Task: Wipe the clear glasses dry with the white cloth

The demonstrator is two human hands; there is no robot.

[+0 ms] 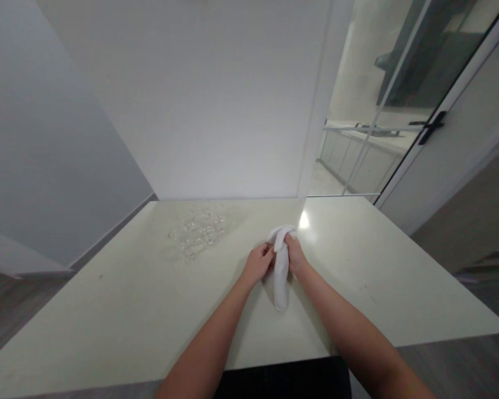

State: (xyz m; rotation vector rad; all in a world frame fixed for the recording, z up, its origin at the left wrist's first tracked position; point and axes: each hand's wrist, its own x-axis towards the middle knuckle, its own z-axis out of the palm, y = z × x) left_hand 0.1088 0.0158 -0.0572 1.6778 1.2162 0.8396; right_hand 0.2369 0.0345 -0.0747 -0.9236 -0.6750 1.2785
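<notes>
Just right of the table's middle, both my hands are closed on a white cloth [281, 277]. My left hand [258, 264] pinches its left side, with the fingertips tucked against the folds. On the other side my right hand [294, 254] grips the cloth near its upper end, thumb towards me. The lower end hangs down between my wrists, close above or touching the tabletop. Whether anything is wrapped inside the cloth, I cannot tell. Further left and back lies a group of several clear, see-through glass-like pieces [199, 230], apart from both hands.
A glossy pale table [120, 321] spreads under my arms, its far edge against a white wall [216, 111]. At the back right is a glass-paned door with a black handle [432, 127]. A black seat-like thing [283, 379] sits at the near edge.
</notes>
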